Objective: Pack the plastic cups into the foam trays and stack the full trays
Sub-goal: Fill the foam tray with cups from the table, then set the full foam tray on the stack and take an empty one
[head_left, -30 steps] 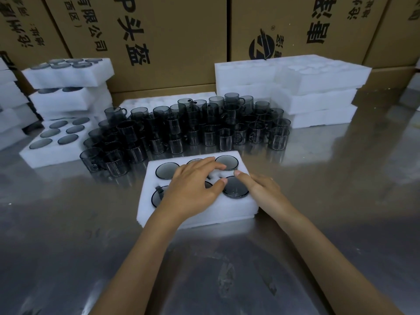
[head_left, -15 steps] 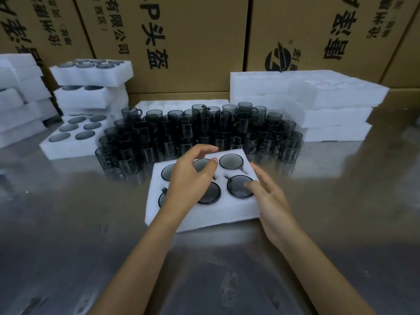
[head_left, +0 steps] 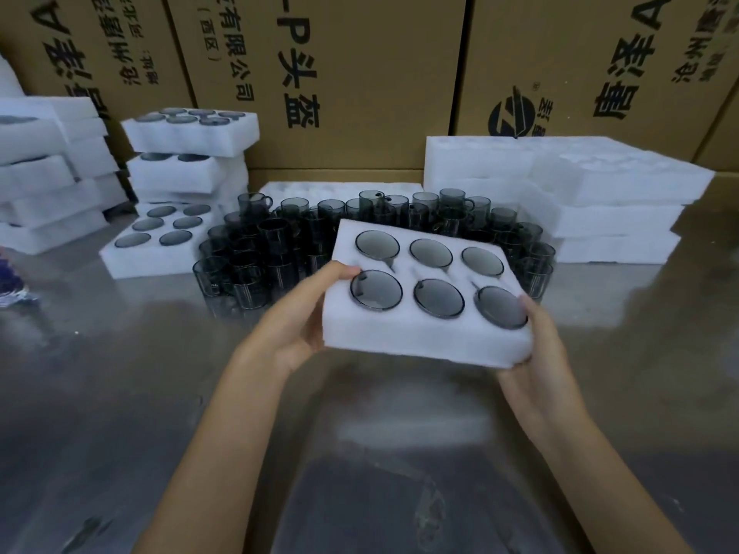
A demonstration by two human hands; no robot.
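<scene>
Both hands, the left hand (head_left: 298, 313) and right hand (head_left: 538, 353), grip the ends of the full foam tray (head_left: 424, 337), held above the bench (head_left: 120, 393) just before the loose cups (head_left: 256, 249); it looks light and soft, best supported underneath.

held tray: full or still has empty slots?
Full. The foam tray shows six slots, each holding a dark cup; left hand and right hand hold its ends.

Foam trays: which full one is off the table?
The six-cup tray gripped by the left hand and right hand; the other full trays sit stacked at left.
</scene>
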